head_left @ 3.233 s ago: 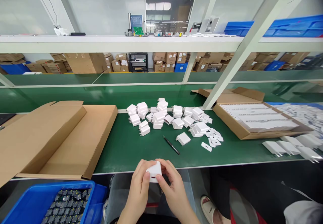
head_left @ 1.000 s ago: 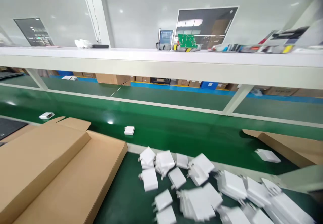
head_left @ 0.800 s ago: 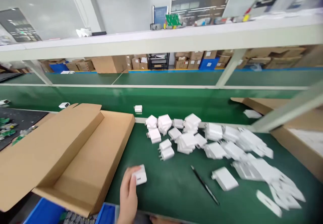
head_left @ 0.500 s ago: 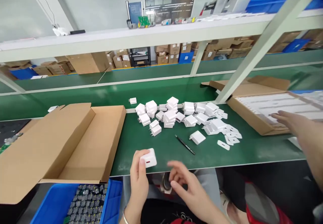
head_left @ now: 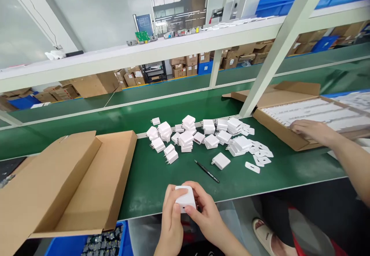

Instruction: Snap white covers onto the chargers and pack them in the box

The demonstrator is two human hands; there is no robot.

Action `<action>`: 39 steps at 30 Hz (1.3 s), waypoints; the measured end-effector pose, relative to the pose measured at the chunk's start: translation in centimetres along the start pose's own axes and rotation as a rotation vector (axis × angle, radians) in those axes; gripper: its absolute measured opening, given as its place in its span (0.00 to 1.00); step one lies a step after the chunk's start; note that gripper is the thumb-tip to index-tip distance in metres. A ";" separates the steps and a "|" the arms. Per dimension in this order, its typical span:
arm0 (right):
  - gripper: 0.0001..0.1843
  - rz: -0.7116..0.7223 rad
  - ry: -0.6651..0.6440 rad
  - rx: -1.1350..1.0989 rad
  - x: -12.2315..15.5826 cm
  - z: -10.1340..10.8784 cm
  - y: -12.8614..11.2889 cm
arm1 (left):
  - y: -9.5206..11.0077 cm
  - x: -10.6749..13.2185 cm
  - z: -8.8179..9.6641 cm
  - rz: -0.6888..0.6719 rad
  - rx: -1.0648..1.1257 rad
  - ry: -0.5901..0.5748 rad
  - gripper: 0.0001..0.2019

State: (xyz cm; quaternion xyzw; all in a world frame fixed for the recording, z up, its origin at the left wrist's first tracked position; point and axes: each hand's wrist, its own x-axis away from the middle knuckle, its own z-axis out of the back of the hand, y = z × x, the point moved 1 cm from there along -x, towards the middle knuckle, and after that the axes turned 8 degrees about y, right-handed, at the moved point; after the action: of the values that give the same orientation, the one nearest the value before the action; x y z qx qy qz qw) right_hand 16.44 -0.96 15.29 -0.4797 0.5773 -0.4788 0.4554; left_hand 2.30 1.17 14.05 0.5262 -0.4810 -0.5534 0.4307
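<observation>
A white charger [head_left: 185, 198] with a small slot on its near face is held between both hands at the table's front edge. My left hand [head_left: 172, 213] grips its left side, with fingers over the top. On the right side, my right hand [head_left: 206, 213] has its fingers and thumb closed round it. Beyond them a black pair of tweezers [head_left: 207, 171] lies on the green table [head_left: 150, 183]. A single white charger [head_left: 221, 161] rests just right of the tweezers. Several more white chargers [head_left: 186, 138] are piled farther back.
An open cardboard box [head_left: 83, 186] stands at left, above a blue bin [head_left: 123, 240] of circuit parts. White slotted plates [head_left: 261, 154] lie scattered at right. Another person's hand [head_left: 313, 131] reaches into a carton [head_left: 285, 134] of white pieces. A slanted post [head_left: 277, 52] rises before it.
My right hand has come in from the right and now holds the charger together with my left. The other person's hand has lowered into the carton. The view has shifted.
</observation>
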 end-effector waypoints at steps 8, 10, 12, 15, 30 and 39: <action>0.28 -0.030 0.013 -0.011 -1.0 0.6 2.2 | -3.1 -1.1 -0.5 -0.024 -0.032 0.017 0.21; 0.28 0.006 0.027 0.031 -1.1 1.0 2.8 | -3.4 -1.3 -0.4 0.014 -0.007 -0.019 0.21; 0.29 0.077 0.039 0.122 -1.2 1.6 3.3 | -3.3 -1.7 0.0 0.152 0.095 -0.056 0.22; 0.31 0.219 0.011 0.250 -1.6 2.4 3.5 | -2.9 -2.7 0.7 0.419 0.370 -0.080 0.29; 0.37 0.176 -0.031 0.314 -4.2 2.8 7.0 | 2.3 -4.5 13.4 -0.072 -0.276 0.346 0.21; 0.28 -0.107 0.024 0.232 -5.0 5.0 10.0 | 3.2 -6.5 30.4 0.346 -1.519 0.597 0.12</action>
State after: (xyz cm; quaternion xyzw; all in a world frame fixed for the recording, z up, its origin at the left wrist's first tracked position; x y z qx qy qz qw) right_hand 20.81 4.27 5.15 -0.4482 0.4972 -0.5715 0.4747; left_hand -27.56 9.39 17.76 0.1357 0.0834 -0.4905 0.8568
